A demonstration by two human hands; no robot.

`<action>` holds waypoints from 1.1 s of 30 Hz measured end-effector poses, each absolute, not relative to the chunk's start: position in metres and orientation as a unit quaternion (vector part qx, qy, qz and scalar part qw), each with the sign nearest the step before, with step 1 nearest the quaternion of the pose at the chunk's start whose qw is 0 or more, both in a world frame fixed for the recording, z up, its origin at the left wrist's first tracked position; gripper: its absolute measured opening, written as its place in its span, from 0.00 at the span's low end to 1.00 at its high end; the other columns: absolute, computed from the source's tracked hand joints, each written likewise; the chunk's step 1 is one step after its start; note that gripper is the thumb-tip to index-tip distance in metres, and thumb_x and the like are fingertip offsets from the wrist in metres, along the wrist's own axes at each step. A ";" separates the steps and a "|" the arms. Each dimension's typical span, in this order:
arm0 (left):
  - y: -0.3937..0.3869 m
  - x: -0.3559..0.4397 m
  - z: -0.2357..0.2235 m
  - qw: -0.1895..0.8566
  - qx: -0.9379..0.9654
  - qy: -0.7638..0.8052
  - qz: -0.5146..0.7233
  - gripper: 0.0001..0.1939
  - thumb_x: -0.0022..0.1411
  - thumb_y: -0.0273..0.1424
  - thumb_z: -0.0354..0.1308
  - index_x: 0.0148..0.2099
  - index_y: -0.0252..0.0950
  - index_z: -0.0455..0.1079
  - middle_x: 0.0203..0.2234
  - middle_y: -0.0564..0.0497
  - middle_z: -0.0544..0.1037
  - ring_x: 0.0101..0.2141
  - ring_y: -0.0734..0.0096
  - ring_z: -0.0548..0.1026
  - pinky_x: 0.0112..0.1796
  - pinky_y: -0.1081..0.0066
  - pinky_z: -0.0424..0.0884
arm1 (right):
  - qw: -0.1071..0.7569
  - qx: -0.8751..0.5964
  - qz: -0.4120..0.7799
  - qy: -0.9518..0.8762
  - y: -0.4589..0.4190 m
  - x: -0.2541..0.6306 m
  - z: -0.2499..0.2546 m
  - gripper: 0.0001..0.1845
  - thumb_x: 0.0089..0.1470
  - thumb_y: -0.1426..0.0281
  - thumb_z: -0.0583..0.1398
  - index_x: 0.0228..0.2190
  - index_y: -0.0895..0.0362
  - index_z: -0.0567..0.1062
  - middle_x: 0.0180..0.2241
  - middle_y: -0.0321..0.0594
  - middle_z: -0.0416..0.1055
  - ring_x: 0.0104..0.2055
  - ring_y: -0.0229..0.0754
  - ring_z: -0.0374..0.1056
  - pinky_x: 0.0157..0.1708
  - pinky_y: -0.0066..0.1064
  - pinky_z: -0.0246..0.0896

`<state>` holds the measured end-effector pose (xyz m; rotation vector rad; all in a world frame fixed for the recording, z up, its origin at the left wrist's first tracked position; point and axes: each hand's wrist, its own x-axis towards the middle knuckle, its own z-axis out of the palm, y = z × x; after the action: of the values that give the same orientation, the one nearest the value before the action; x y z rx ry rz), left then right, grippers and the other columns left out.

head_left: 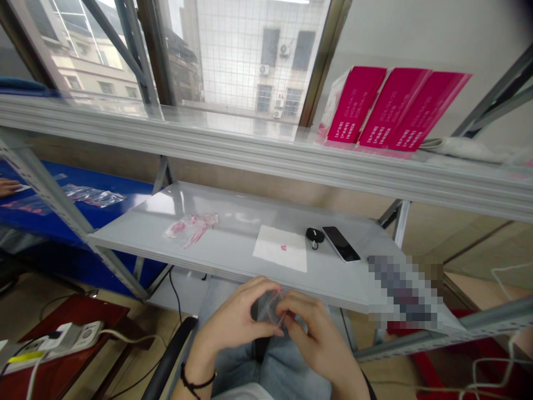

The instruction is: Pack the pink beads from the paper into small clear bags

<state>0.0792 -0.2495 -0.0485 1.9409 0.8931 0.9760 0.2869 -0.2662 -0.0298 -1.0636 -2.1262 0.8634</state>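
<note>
Both my hands are low in front of me, just below the front edge of the grey shelf table (233,250). My left hand (237,319) and my right hand (314,330) pinch a small clear plastic bag (270,308) between their fingertips; a small pink item shows at its lower edge. On the table lie a white sheet of paper (281,248) with a tiny pink piece on it and a crumpled clear bag with pink pieces (191,228).
A black phone (340,243) and a black key fob (315,235) lie right of the paper. Pink boxes (391,108) stand on the upper shelf. Another person's hand (7,187) rests on a blue table at the left. A power strip (62,336) lies low left.
</note>
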 end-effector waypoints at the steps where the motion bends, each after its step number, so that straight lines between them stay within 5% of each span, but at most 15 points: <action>1: -0.249 0.079 -0.049 0.385 0.763 0.352 0.383 0.32 0.51 0.33 0.75 0.57 0.43 0.70 0.48 0.49 0.77 0.49 0.60 0.74 0.51 0.64 0.69 | 0.300 -0.404 0.318 -0.804 -0.267 0.288 -0.032 0.13 0.56 0.80 0.56 0.37 0.53 0.77 0.34 0.36 0.75 0.38 0.42 0.71 0.39 0.31 0.61; 6: -0.247 0.078 -0.053 0.377 0.768 0.363 0.370 0.34 0.49 0.34 0.76 0.57 0.42 0.70 0.48 0.48 0.77 0.49 0.59 0.74 0.51 0.63 0.70 | 0.298 -0.431 0.296 -0.798 -0.267 0.287 -0.035 0.22 0.58 0.76 0.57 0.51 0.51 0.77 0.40 0.40 0.79 0.42 0.47 0.74 0.45 0.37 0.64; 14: -0.245 0.076 -0.058 0.362 0.767 0.371 0.379 0.31 0.54 0.30 0.72 0.59 0.43 0.69 0.51 0.48 0.76 0.51 0.61 0.74 0.54 0.64 0.68 | 0.287 -0.438 0.331 -0.785 -0.267 0.282 -0.025 0.23 0.60 0.76 0.55 0.52 0.48 0.77 0.37 0.37 0.80 0.40 0.45 0.74 0.43 0.34 0.64; 20: -0.246 0.076 -0.056 0.363 0.763 0.370 0.387 0.31 0.54 0.28 0.72 0.59 0.43 0.69 0.51 0.47 0.76 0.52 0.60 0.74 0.54 0.63 0.68 | 0.293 -0.381 0.334 -0.811 -0.268 0.285 -0.024 0.17 0.59 0.76 0.56 0.41 0.50 0.82 0.34 0.37 0.80 0.37 0.43 0.74 0.41 0.33 0.64; 25: -0.247 0.076 -0.056 0.370 0.762 0.363 0.388 0.32 0.53 0.30 0.73 0.59 0.43 0.70 0.51 0.47 0.77 0.51 0.59 0.74 0.54 0.62 0.69 | 0.292 -0.444 0.305 -0.790 -0.270 0.287 -0.028 0.23 0.59 0.75 0.56 0.55 0.50 0.76 0.37 0.38 0.80 0.40 0.46 0.74 0.45 0.37 0.64; 33: -0.246 0.076 -0.061 0.353 0.758 0.383 0.393 0.33 0.53 0.29 0.73 0.60 0.42 0.69 0.53 0.45 0.76 0.54 0.57 0.74 0.56 0.60 0.68 | 0.256 -0.467 0.295 -0.793 -0.270 0.284 -0.030 0.27 0.59 0.75 0.55 0.58 0.48 0.72 0.38 0.37 0.79 0.40 0.46 0.73 0.43 0.35 0.63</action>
<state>0.0761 -0.2464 -0.0611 1.9610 0.9904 1.0169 0.2838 -0.2698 -0.0295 -1.2664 -2.1531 0.8016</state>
